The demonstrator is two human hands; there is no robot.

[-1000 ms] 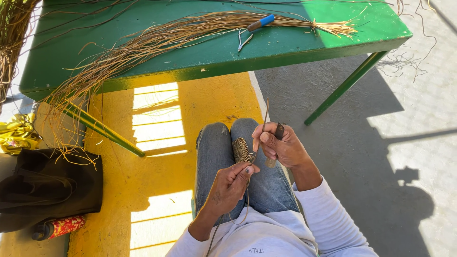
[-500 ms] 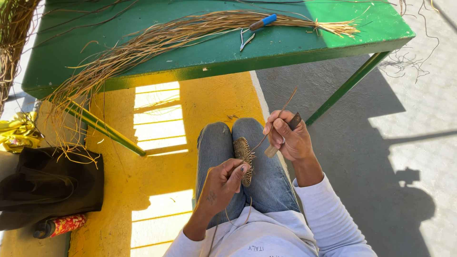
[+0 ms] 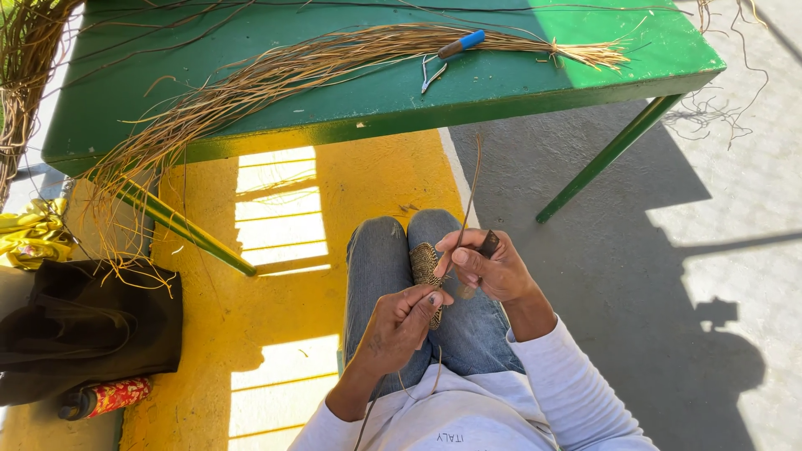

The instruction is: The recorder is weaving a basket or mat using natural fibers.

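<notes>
One small woven piece [image 3: 426,269] of tan fibre rests on the person's knees, upright between the two hands. The left hand [image 3: 399,327] pinches its lower edge, fingers curled shut around the weave, and a thin strand trails down from that hand toward the white shirt. The right hand [image 3: 491,267] sits just beside the piece on its other side, closed around a dark-handled tool [image 3: 488,244] — only the butt of the handle shows above the fist — and it also grips a long thin strand [image 3: 470,194] that rises up and away toward the table edge. The two hands are close together, nearly touching across the piece. Beyond the blue-jeaned knees stands a green table [image 3: 384,92], and along its top lies a long bundle of dry fibres [image 3: 334,60], its loose ends drooping over the left corner. Blue-handled pliers [image 3: 447,57] lie on the bundle (jaws pointing toward the person). To the left, on the yellow-painted floor [image 3: 368,179], sits a dark bag [image 3: 83,330] with a red patterned bottle [image 3: 104,397] lying just below it and a yellow cloth [image 3: 29,238] above.
</notes>
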